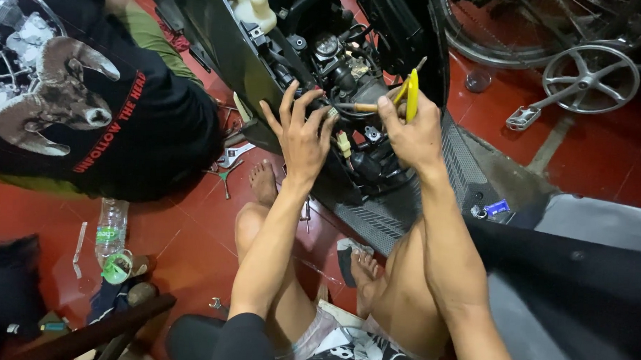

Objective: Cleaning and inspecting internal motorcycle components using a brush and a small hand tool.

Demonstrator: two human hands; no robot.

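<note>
The left hand [302, 133] is spread wide, its fingers [288, 101] fanned open and pressed against the exposed engine parts [345, 74] of a dismantled scooter; nothing is gripped in it. The right hand [411, 133] is closed around a yellow-handled tool [411, 94], held upright just above the knuckles. Whether the wooden-handled tool [358, 107], which lies crosswise between the two hands with its tip towards the left fingers, is also held by that hand cannot be told.

The work area is crowded by black body panels [219, 41] on both sides of the opening, and by hoses and cables around the engine. A white plastic reservoir [254, 6] is seen at the top of the opening. The ribbed footboard [394, 204] lies below the hands, with a small blue object [497, 207] on its right edge.

To the left, another person in a black printed shirt [103, 101] is crouched close beside the scooter, and wrenches [229, 159] are scattered on the floor near them. A clear plastic bottle [111, 229] with a green ring lies further left. A bicycle crank and pedal [587, 79] are seen at upper right.

The red tiled floor [191, 232] is sat upon, bare legs folded beneath the hands.
</note>
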